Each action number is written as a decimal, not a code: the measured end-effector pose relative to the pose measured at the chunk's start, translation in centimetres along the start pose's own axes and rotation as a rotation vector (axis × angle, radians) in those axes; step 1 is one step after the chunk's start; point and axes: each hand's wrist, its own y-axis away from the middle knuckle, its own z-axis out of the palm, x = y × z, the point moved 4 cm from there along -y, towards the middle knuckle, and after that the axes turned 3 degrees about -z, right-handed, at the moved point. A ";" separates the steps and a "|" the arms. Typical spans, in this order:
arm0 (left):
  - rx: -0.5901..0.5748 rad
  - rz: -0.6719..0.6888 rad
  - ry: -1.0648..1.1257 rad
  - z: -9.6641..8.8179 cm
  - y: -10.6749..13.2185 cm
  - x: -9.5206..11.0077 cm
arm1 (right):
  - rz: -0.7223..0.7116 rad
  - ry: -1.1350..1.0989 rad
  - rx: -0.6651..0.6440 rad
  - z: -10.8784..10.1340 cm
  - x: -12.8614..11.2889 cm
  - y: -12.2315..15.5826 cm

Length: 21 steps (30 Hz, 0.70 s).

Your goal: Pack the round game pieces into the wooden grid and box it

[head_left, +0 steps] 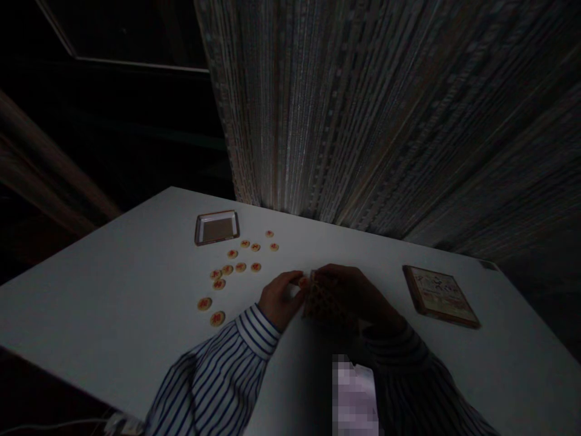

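My left hand (282, 298) is closed, pinching a round Chinese chess piece (304, 282) between thumb and fingertips. Beside it, my right hand (351, 293) is closed on the upper part of a dark patterned bag (322, 306), which hangs just above the table in shadow. What the bag contains is hard to make out. Several pale chess pieces (240, 266) with red characters lie face up to the left of my hands. Two of them (216, 274) seem to touch or overlap.
An open shallow box tray (217, 231) lies at the back left of the white table (113, 290). A box lid (440, 295) with a printed picture rests on the right. A striped curtain (318, 109) hangs behind the back edge. A pale blurred-out patch (356, 393) is at the front.
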 end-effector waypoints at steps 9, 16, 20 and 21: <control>-0.008 0.008 0.040 -0.1 0.2 0.5 | 0.020 -0.095 -0.031 0.6 0.2 -0.1; -0.021 0.037 0.037 -0.2 0.3 0.7 | 0.001 -0.133 -0.062 0.7 -0.5 -0.2; -0.007 0.062 0.048 -0.3 0.3 0.9 | 0.004 -0.156 -0.064 0.7 -0.6 -0.1; -0.006 0.069 0.048 -0.4 0.3 0.9 | 0.012 -0.166 -0.066 0.7 -0.6 -0.1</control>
